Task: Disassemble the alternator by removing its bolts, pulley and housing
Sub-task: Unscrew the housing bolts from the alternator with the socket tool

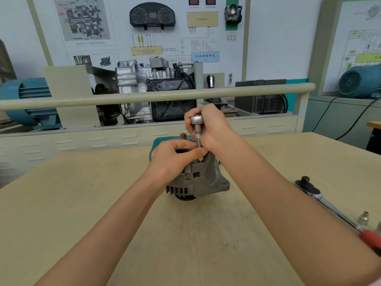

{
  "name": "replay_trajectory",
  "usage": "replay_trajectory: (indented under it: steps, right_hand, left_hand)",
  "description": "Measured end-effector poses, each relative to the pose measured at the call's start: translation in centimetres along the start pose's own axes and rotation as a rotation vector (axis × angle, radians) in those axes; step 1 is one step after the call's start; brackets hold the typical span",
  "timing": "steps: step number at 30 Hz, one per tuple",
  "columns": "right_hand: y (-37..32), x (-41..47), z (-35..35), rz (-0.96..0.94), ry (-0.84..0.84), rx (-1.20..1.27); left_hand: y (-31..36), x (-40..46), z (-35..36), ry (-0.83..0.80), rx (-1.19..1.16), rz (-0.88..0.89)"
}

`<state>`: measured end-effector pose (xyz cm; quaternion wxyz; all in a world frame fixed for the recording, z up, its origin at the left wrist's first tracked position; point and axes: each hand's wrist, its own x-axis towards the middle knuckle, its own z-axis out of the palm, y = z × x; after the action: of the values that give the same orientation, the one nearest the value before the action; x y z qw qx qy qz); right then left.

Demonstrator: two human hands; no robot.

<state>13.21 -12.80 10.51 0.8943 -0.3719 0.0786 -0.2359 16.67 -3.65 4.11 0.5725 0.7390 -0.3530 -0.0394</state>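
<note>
One view only: head-worn, wide-angle. Looks forward and down over a tan table (pixel 86 203); straight lines bow toward the frame edges. Near field: both forearms enter from the bottom corners, left hand (pixel 173 157) and right hand (pixel 210 129) meeting at centre frame on the alternator (pixel 198 180), close to the lens. Far field: a training display board (pixel 144 27), upright and facing the camera, its print probably too soft to read. No second view shares the scene.
</note>
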Motion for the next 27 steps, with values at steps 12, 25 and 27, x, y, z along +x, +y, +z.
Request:
replay_trajectory:
  steps: [12,25,27]
  right_hand:
    - [-1.1,0.1,-0.3,0.255,-0.156,-0.099]
    - [0.0,-0.2,0.5,-0.047,0.107,-0.129]
    - [-1.0,-0.3,0.1,0.145,-0.051,-0.096]
  left_hand:
    - [0.0,0.1,-0.6,-0.086,0.009,-0.024]
    - [0.1,0.2,-0.5,-0.056,0.001,-0.023]
    - [0.1,0.1,-0.7,-0.090,-0.027,-0.021]
